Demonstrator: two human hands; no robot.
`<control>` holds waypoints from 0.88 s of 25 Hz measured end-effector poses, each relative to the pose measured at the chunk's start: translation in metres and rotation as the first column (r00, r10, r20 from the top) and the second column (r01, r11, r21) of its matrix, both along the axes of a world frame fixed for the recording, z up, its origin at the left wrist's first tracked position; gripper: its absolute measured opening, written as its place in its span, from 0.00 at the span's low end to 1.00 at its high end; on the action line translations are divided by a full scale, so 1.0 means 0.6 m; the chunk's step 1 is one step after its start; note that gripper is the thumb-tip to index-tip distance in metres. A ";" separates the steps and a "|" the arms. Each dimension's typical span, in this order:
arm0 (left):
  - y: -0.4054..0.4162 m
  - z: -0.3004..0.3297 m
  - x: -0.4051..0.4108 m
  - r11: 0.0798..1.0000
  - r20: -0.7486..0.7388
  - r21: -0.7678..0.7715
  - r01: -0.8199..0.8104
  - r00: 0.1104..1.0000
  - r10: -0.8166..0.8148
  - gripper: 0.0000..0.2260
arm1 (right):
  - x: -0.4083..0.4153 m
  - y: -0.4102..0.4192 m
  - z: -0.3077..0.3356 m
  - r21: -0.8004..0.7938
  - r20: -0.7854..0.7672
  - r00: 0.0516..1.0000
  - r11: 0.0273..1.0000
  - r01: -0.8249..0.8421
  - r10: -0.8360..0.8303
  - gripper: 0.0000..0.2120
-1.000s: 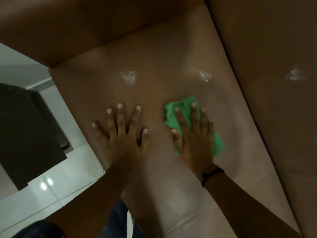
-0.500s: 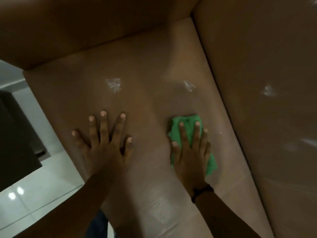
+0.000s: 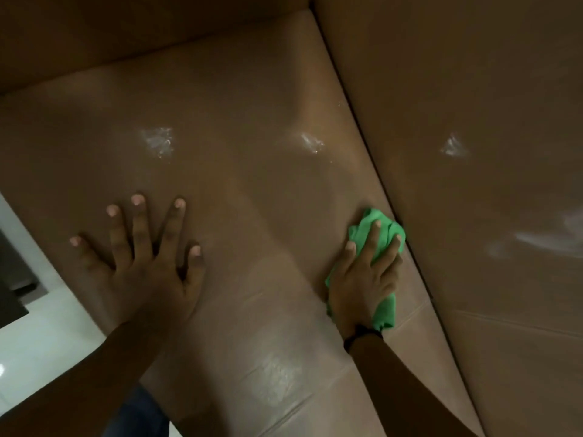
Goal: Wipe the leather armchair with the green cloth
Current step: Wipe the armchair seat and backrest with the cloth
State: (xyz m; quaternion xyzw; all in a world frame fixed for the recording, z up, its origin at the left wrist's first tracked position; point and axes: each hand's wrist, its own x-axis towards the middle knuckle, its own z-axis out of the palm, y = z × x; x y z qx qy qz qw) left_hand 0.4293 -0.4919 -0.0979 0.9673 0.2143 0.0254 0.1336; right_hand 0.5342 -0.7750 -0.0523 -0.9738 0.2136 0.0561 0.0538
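1. The left hand point(image 3: 138, 263) lies flat with fingers spread on the brown armchair point(image 3: 239, 190) seat.
2. The right hand point(image 3: 362, 279) presses the green cloth point(image 3: 386, 307) down on the seat, against the seam at its right edge.
3. A dark band point(image 3: 361, 334) circles the right wrist.
4. No readable writing shows.

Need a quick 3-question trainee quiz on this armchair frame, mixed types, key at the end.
1. True or false: the left hand holds the green cloth.
2. Where does the cloth sit? A) mid-cushion B) against the seam between the seat cushion and the panel to its right C) on the floor
3. Fill in: the right hand wears a dark ___ at the wrist.

Key: 1 false, it lies flat and spread on the cushion; 2 B; 3 band.
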 end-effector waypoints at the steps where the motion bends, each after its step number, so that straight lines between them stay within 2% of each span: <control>1: 0.001 -0.001 0.000 1.000 0.002 0.012 0.010 1.000 -0.010 0.33 | 0.019 0.020 -0.011 0.001 0.017 1.000 1.000 -0.008 0.008 0.32; 3: 0.005 -0.003 0.002 1.000 0.008 0.011 0.022 1.000 -0.022 0.33 | 0.033 0.036 -0.019 -0.025 0.021 0.987 0.987 -0.161 0.162 0.31; 5: 0.003 0.000 -0.001 1.000 -0.005 -0.011 0.009 1.000 -0.009 0.33 | 0.010 -0.015 -0.006 -0.045 -0.018 0.932 0.931 -0.362 0.361 0.30; 6: 0.001 0.004 -0.001 1.000 -0.002 -0.022 0.006 1.000 -0.006 0.32 | -0.005 -0.048 0.007 -0.051 -0.034 0.920 0.919 -0.392 0.391 0.30; 9: -0.002 0.005 0.003 1.000 -0.011 -0.009 -0.013 1.000 0.013 0.33 | -0.014 -0.081 0.011 -0.036 0.035 0.980 0.980 -0.195 0.197 0.29; 11: -0.002 0.001 0.005 1.000 0.004 -0.007 -0.014 1.000 0.014 0.33 | 0.010 -0.050 -0.005 -0.048 0.114 0.982 0.988 -0.146 0.151 0.27; 15: -0.001 -0.010 0.004 1.000 0.042 -0.012 -0.008 0.999 0.008 0.33 | 0.050 -0.013 -0.022 -0.081 0.200 0.935 0.956 -0.283 0.294 0.26; 17: -0.002 -0.010 0.003 1.000 0.053 -0.017 -0.007 0.999 0.008 0.32 | 0.082 0.021 -0.022 -0.053 0.195 0.917 0.938 -0.344 0.347 0.26; 20: 0.000 -0.009 0.003 1.000 0.025 -0.004 -0.009 1.000 0.009 0.32 | 0.110 0.036 -0.015 -0.041 0.130 0.831 0.841 -0.540 0.540 0.26; 22: 0.000 -0.007 0.001 1.000 0.022 -0.016 -0.013 1.000 0.013 0.32 | 0.079 -0.010 -0.001 -0.045 0.122 0.847 0.855 -0.516 0.518 0.27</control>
